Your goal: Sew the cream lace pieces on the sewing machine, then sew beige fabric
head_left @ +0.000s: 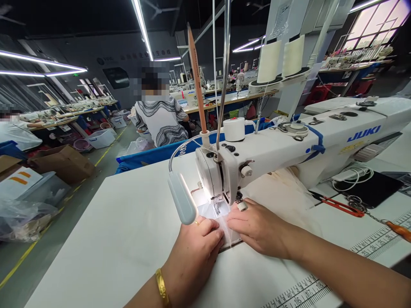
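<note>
White tabletop (122,239): sheer fabric strip (228,231) flat under both hands' fingers (236,222).

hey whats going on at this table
A person is sewing at a white JUKI sewing machine. Both hands lie flat on a small piece of thin white fabric at the needle: the left hand, with a gold bangle, beside the right hand. Red-handled scissors lie on the white table to the right.

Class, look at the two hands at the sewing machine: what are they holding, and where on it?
Both hands, left hand and right hand, press flat on the white fabric just before the needle; neither grips it.
</note>
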Motion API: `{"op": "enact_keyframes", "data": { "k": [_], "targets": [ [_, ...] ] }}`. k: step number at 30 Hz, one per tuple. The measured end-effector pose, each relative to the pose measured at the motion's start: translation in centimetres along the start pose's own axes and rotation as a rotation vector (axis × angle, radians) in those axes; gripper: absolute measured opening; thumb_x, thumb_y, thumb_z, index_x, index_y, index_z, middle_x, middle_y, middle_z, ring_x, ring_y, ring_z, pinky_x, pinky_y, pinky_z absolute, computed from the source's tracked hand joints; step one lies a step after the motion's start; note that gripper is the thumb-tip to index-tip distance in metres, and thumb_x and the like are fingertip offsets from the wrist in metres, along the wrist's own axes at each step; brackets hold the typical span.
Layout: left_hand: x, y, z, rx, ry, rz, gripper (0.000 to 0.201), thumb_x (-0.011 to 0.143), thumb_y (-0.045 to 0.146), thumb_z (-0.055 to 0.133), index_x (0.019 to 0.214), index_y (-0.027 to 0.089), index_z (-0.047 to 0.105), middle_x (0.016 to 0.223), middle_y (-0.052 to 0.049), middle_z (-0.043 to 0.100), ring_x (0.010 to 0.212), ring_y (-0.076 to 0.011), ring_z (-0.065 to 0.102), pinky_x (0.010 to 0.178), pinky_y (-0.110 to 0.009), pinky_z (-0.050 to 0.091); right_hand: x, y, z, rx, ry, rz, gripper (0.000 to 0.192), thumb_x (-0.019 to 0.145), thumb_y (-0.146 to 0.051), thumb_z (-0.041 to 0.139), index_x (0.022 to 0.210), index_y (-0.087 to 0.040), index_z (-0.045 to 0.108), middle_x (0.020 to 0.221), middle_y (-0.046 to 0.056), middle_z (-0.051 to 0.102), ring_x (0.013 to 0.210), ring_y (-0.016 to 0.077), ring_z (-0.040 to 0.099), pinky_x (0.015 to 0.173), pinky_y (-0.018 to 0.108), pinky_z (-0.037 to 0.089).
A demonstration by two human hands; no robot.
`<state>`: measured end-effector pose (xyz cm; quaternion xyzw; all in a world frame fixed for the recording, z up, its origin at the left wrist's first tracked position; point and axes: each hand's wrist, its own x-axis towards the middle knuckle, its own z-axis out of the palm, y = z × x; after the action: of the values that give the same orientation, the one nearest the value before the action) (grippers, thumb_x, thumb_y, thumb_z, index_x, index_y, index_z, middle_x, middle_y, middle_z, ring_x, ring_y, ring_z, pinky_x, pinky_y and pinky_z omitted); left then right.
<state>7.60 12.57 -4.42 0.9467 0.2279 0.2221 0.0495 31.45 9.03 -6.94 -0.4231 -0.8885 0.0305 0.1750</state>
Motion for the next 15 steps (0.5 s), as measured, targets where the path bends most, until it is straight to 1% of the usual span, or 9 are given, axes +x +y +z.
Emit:
{"op": "enact_keyframes", "data": {
  "k": [4,7,10,13,15],
  "targets": [
    [0.3,-0.5,0.2,0.002,0.011,-0.018,0.034,0.103,0.012,0.046,0.095,0.022,0.076,0.090,-0.006,0.074,0.080,-0.0217,0.064,0.075,-0.039,0.052,0.1,0.1,0.0,-0.003,0.000,0.037,0.021,0.086,-0.003,0.054,0.094,-0.021,0.062,0.094,0.005,0.069,0.091,0.0240,0.053,0.082,0.037,0.039],
    [0.3,-0.7,0.3,-0.021,0.043,-0.008,0.036,0.102,0.008,0.044,0.096,0.021,0.077,0.094,-0.006,0.075,0.081,-0.0218,0.064,0.074,-0.038,0.050,0.1,0.0,0.0,-0.018,0.026,0.032,0.020,0.088,-0.004,0.054,0.095,-0.020,0.063,0.095,0.006,0.070,0.091,0.0239,0.053,0.082,0.037,0.039],
    [0.0,-0.4,0.3,-0.066,0.050,0.042,0.036,0.100,0.005,0.044,0.095,0.022,0.076,0.096,-0.004,0.076,0.082,-0.0210,0.063,0.074,-0.038,0.049,-0.1,-0.2,-0.1,-0.016,0.054,-0.049,0.020,0.091,-0.004,0.052,0.095,-0.020,0.064,0.093,0.004,0.070,0.090,0.0228,0.053,0.080,0.037,0.037],
    [-0.5,0.1,0.3,-0.083,0.001,0.062,0.033,0.099,0.005,0.048,0.095,0.023,0.074,0.097,-0.001,0.077,0.079,-0.0199,0.064,0.076,-0.040,0.048,-0.3,-0.4,-0.1,-0.009,0.072,-0.125,0.019,0.093,-0.006,0.051,0.087,-0.020,0.062,0.088,0.001,0.068,0.082,0.0204,0.051,0.077,0.037,0.035],
    [-0.7,0.3,0.3,-0.069,-0.031,0.050,0.032,0.099,0.005,0.048,0.094,0.023,0.073,0.097,-0.001,0.076,0.078,-0.0199,0.065,0.077,-0.042,0.047,-0.4,-0.5,-0.1,-0.010,0.080,-0.129,0.019,0.094,-0.008,0.051,0.083,-0.020,0.059,0.086,0.001,0.067,0.080,0.0200,0.050,0.076,0.037,0.035]
  ]
}}
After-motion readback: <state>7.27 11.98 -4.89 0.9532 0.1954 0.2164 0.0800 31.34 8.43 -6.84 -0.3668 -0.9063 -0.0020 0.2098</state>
